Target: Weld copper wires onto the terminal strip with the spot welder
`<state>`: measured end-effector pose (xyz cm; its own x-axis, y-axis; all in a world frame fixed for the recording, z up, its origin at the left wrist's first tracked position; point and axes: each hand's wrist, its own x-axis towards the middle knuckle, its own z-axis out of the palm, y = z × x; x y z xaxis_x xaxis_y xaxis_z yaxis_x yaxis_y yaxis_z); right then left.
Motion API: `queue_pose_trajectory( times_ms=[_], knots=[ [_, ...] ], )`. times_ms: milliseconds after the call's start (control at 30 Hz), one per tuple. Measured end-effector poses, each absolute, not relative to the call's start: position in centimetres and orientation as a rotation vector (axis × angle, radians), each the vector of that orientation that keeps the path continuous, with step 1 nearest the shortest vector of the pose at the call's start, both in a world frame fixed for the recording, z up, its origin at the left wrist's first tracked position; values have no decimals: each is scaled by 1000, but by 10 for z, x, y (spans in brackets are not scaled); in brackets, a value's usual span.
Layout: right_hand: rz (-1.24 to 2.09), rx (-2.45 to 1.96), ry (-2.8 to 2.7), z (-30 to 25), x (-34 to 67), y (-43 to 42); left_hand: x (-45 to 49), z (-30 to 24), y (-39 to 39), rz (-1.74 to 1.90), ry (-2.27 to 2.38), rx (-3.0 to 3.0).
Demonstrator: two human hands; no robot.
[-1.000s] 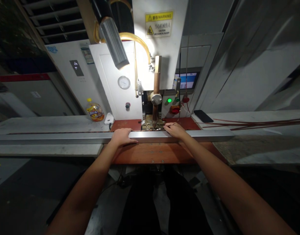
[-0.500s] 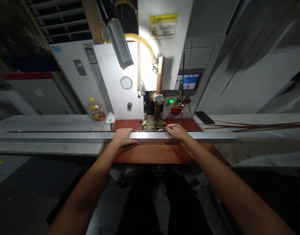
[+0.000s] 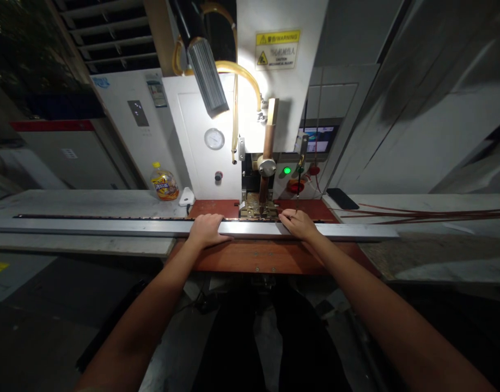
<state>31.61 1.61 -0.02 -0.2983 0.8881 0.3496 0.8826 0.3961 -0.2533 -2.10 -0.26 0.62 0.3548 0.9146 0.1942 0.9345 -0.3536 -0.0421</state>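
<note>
A long silvery metal bar (image 3: 123, 226) lies from left to right across the worktable. My left hand (image 3: 207, 230) is closed over it left of the machine's middle, thumb on the near side and fingers on the far side. My right hand (image 3: 299, 224) rests over the bar farther right, fingertips pinched together behind it; what they hold is too small to make out. Just left of those fingertips, a copper-coloured rod (image 3: 268, 144) points down at a small metal fixture (image 3: 254, 206). A thin dark strip (image 3: 70, 216) runs along the bar's far side.
A bottle of orange liquid (image 3: 165, 184) and a white device (image 3: 187, 196) stand at left. At right lie a dark phone (image 3: 342, 198) and several thin brown rods (image 3: 433, 214). A lamp (image 3: 208, 76) hangs overhead. The reddish-brown board (image 3: 221, 257) forms the near edge.
The view has shifted slightly, and the picture on the machine's screen differs. More of the dark strip shows behind the bar at left. Both hands keep nearly the same places.
</note>
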Motion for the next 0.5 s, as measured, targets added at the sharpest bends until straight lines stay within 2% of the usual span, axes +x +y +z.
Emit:
queue_pose_trajectory(
  times_ms=[500],
  knots=[
    [22,-1465,-2206,-2,321,19,-16,9,-3,-203,-1670,-2447]
  ],
)
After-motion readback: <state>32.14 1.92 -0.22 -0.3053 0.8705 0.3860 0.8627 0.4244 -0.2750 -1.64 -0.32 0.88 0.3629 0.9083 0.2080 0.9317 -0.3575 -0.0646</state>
